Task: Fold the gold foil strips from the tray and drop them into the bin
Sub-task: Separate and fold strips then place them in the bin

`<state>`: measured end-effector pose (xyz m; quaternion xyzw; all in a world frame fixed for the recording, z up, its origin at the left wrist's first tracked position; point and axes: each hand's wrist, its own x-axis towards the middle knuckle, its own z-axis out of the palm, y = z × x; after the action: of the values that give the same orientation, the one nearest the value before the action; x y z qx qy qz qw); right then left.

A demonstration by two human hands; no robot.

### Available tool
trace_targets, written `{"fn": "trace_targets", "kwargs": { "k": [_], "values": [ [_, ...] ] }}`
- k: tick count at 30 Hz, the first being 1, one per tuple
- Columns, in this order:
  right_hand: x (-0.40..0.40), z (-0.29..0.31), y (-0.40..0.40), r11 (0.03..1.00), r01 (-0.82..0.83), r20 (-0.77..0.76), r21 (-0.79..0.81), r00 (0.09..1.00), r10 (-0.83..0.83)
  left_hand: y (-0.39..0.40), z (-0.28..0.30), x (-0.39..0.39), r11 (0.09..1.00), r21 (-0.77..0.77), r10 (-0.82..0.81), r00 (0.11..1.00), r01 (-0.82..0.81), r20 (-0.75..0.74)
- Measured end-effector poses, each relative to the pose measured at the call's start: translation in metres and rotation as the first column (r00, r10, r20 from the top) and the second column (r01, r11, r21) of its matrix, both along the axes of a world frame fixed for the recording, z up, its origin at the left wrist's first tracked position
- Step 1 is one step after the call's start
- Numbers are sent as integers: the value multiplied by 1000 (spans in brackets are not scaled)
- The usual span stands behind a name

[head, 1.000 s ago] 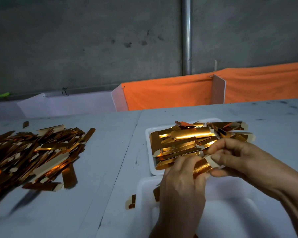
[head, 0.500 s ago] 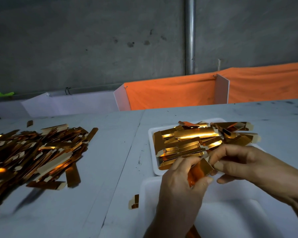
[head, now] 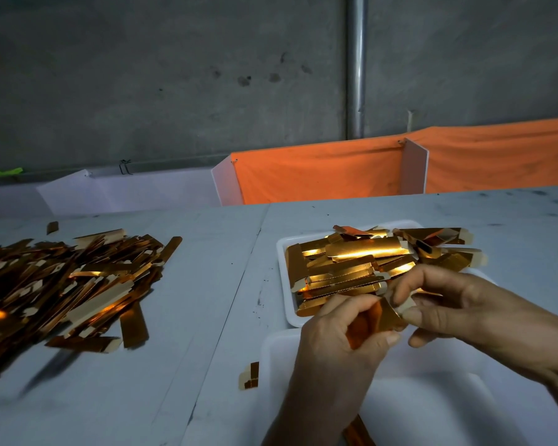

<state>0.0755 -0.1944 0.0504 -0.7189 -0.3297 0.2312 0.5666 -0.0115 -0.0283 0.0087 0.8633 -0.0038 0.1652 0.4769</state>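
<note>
Left hand (head: 332, 342): the fingers (head: 390, 338) are curled round one gold foil strip (head: 372, 318), with the thumb pressed against its near face. Right hand (head: 474, 312): the fingers pinch the right end of the same strip, where a pale tab shows between the fingertips. The strip is bent between the two hands and is held in the air, over the far rim of the bin (head: 432, 410) and just near the tray (head: 282, 284).

The bin is a white container at the near edge of the tabletop (head: 207, 317), below both wrists. A strip end shows at its near left side; whether this lies inside the bin cannot be told.

The tray is white and stands just beyond the bin, touching or almost touching it. It carries a stack of gold strips (head: 361, 262), some of which overhang its right rim.

A small folded gold piece (head: 249, 375) lies on the tabletop just left of the bin.

A large loose pile of strips (head: 62, 284) covers the left part of the tabletop, well apart from the tray.

Beyond the tabletop stand white panels (head: 126, 191) and an orange cloth (head: 319, 172), in front of a grey wall (head: 174, 75) with a vertical metal pipe (head: 355, 66).
</note>
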Motion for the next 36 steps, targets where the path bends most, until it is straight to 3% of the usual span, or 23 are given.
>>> {"fn": "trace_targets", "kwargs": {
  "k": [7,23,29,33,36],
  "values": [
    [0,0,-2,999,-2,-61,55,998,5,2,-1,-2,999,-44,-11,1000,11,9],
    [-3,-2,8,990,112,191,-85,977,-94,3,-10,4,997,82,-9,1000,8,16],
    [-4,0,5,998,28,-71,63,997,-23,2,-10,5,995,101,-12,1000,11,7],
    [-2,-1,5,999,8,-9,-32,1000,-9,2,-8,4,996,81,-33,999,33,-2],
    [-3,0,5,1000,27,39,-7,999,-27,2,-7,3,998,45,-43,999,43,3]
  ]
}}
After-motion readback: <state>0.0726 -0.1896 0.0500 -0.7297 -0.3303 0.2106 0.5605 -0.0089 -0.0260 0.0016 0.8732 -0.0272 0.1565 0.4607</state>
